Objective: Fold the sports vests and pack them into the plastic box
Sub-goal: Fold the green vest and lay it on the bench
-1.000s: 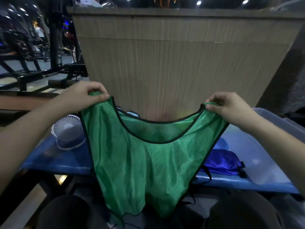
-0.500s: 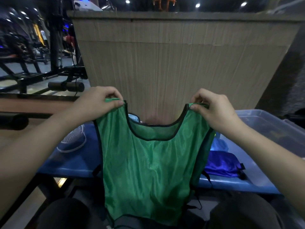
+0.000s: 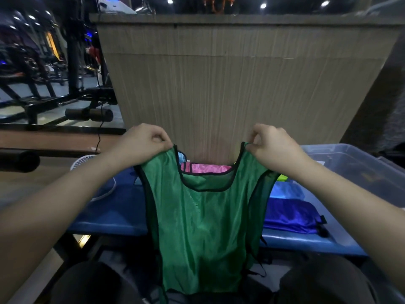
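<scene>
The green mesh sports vest with black trim (image 3: 203, 218) hangs in front of the person, above the blue padded bench (image 3: 114, 213). The left hand (image 3: 142, 143) pinches the left shoulder strap; the right hand (image 3: 274, 145) pinches the right shoulder strap. Both hands hold the vest at roughly equal height, with the hem down near the knees.

The step in hand appears to be squaring the vest before the first fold. To do it well:

1. Keep the 2 straps level so the side seams hang straight.
2. Lower the vest flat onto the bench, clear of the folded blue vest (image 3: 291, 216) and the white desk fan (image 3: 87, 165).
3. Bring the 2 straps together to fold the vest lengthwise, matching the black edges.

The mesh looks slippery, so a firm pinch is advised. The translucent plastic box (image 3: 350, 167) stands at the right, touching the bench. A pink vest (image 3: 208, 167) lies behind the neckline.
</scene>
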`<state>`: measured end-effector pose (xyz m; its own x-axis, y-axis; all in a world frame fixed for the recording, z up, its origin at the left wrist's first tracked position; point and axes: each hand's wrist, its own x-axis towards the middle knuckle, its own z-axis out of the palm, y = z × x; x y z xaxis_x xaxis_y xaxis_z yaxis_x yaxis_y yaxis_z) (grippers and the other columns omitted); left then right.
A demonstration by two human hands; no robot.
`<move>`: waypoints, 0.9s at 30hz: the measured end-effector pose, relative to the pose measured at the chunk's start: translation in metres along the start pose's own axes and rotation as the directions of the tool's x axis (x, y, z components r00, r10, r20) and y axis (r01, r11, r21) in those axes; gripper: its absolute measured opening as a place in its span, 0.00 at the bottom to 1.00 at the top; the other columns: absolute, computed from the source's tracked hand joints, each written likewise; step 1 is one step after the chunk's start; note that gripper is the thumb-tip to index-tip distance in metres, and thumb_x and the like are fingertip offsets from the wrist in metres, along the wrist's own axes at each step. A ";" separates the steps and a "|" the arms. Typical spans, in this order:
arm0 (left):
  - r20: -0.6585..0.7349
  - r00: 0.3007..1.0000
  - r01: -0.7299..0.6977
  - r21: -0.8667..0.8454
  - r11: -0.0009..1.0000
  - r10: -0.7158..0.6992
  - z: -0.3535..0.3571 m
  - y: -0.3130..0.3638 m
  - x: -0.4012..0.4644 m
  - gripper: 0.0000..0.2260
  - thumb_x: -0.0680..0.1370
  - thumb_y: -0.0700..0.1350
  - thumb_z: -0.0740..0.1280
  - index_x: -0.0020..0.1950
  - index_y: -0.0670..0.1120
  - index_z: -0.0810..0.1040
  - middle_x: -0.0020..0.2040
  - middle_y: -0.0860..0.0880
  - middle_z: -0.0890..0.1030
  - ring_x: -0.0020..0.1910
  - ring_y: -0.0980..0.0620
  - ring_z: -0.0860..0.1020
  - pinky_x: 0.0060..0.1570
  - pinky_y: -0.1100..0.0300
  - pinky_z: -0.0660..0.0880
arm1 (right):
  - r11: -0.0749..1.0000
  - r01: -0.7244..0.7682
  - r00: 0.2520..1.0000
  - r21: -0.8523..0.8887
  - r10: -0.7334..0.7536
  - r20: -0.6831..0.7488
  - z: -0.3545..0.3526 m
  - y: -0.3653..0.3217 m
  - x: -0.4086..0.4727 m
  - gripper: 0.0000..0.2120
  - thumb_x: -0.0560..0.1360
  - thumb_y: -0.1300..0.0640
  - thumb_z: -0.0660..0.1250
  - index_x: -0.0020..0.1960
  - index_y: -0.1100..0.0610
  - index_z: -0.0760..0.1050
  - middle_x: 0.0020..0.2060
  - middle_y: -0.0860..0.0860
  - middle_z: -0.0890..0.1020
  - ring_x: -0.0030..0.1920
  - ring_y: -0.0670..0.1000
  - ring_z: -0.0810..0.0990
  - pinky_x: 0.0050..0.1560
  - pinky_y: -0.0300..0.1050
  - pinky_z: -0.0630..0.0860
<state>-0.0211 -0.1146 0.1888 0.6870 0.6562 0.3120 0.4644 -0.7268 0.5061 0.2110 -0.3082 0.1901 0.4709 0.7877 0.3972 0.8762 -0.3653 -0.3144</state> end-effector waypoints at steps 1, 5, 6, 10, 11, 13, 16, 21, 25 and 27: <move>0.037 0.999 0.025 -0.075 0.997 -0.022 0.002 0.004 -0.001 0.03 0.76 0.50 0.74 0.44 0.52 0.83 0.41 0.52 0.85 0.45 0.51 0.83 0.48 0.54 0.77 | 0.995 -0.035 0.999 0.089 0.033 0.033 -0.001 -0.003 0.001 0.04 0.76 0.54 0.69 0.47 0.54 0.75 0.35 0.47 0.76 0.39 0.53 0.74 0.36 0.46 0.65; 0.113 0.993 0.067 -0.261 0.963 -0.038 0.009 0.019 -0.004 0.03 0.76 0.47 0.74 0.48 0.52 0.82 0.41 0.44 0.85 0.38 0.46 0.80 0.43 0.52 0.74 | 0.884 -0.161 0.984 0.438 0.107 0.145 0.004 -0.016 0.001 0.03 0.73 0.60 0.71 0.44 0.60 0.79 0.33 0.50 0.78 0.34 0.49 0.74 0.34 0.41 0.68; 0.123 0.992 0.073 -0.291 0.954 -0.039 0.011 0.024 -0.005 0.03 0.77 0.47 0.73 0.49 0.51 0.82 0.42 0.45 0.85 0.39 0.44 0.81 0.43 0.51 0.76 | 0.843 -0.196 0.977 0.501 0.122 0.178 0.006 -0.019 0.001 0.03 0.73 0.61 0.71 0.43 0.61 0.79 0.33 0.51 0.78 0.34 0.50 0.75 0.35 0.42 0.68; 0.132 0.991 0.067 -0.395 0.916 -0.015 0.020 0.044 -0.008 0.04 0.78 0.46 0.71 0.52 0.49 0.82 0.46 0.43 0.86 0.47 0.43 0.84 0.55 0.44 0.79 | 0.715 -0.270 0.957 0.645 0.125 0.263 0.014 -0.036 -0.001 0.02 0.72 0.63 0.70 0.43 0.59 0.78 0.33 0.56 0.78 0.34 0.53 0.76 0.36 0.49 0.69; 0.129 0.992 0.062 -0.410 0.910 -0.009 0.022 0.048 -0.008 0.04 0.79 0.46 0.71 0.52 0.50 0.83 0.46 0.44 0.86 0.46 0.45 0.85 0.55 0.45 0.79 | 0.699 -0.275 0.955 0.660 0.121 0.270 0.016 -0.041 -0.003 0.02 0.73 0.63 0.70 0.43 0.58 0.77 0.33 0.56 0.77 0.34 0.54 0.75 0.35 0.50 0.69; 0.120 0.993 0.049 -0.437 0.898 0.004 0.025 0.056 -0.008 0.04 0.79 0.46 0.71 0.52 0.50 0.83 0.45 0.45 0.86 0.45 0.46 0.85 0.54 0.47 0.79 | 0.677 -0.280 0.955 0.681 0.122 0.271 0.018 -0.051 -0.007 0.03 0.74 0.64 0.68 0.43 0.58 0.76 0.31 0.55 0.77 0.29 0.51 0.75 0.30 0.44 0.70; 0.108 0.994 0.028 -0.461 0.887 0.024 0.028 0.068 -0.010 0.04 0.79 0.45 0.70 0.53 0.49 0.82 0.44 0.45 0.86 0.40 0.51 0.83 0.47 0.51 0.79 | 0.639 -0.280 0.957 0.717 0.127 0.260 0.019 -0.063 -0.013 0.04 0.75 0.65 0.66 0.43 0.59 0.75 0.29 0.53 0.75 0.20 0.47 0.72 0.19 0.36 0.66; 0.123 0.992 0.031 -0.463 0.886 0.030 0.032 0.071 -0.011 0.05 0.79 0.42 0.68 0.53 0.48 0.82 0.44 0.45 0.86 0.42 0.51 0.82 0.50 0.52 0.77 | 0.578 -0.284 0.957 0.765 0.117 0.266 0.016 -0.073 -0.019 0.05 0.76 0.65 0.64 0.43 0.58 0.73 0.29 0.53 0.75 0.19 0.47 0.74 0.19 0.37 0.68; 0.173 0.984 0.041 -0.474 0.879 0.048 0.034 0.073 -0.016 0.07 0.80 0.43 0.67 0.57 0.48 0.82 0.46 0.45 0.86 0.48 0.49 0.83 0.54 0.55 0.77 | 0.528 -0.333 0.935 0.781 0.077 0.347 0.012 -0.072 -0.021 0.03 0.79 0.64 0.61 0.50 0.64 0.73 0.33 0.60 0.78 0.23 0.53 0.78 0.22 0.43 0.75; 0.202 0.977 0.029 -0.461 0.887 0.072 0.034 0.074 -0.018 0.09 0.79 0.46 0.68 0.58 0.50 0.81 0.53 0.39 0.84 0.52 0.44 0.82 0.61 0.46 0.76 | 0.494 -0.379 0.906 0.782 0.025 0.423 0.009 -0.068 -0.020 0.12 0.80 0.61 0.58 0.59 0.67 0.70 0.42 0.66 0.79 0.28 0.60 0.81 0.30 0.52 0.81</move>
<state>0.0196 -0.1875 0.1937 0.8174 0.5475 0.1794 0.1746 -0.5321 0.8285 0.1410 -0.2952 0.1958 0.4048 0.9143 -0.0127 0.1746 -0.0909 -0.9804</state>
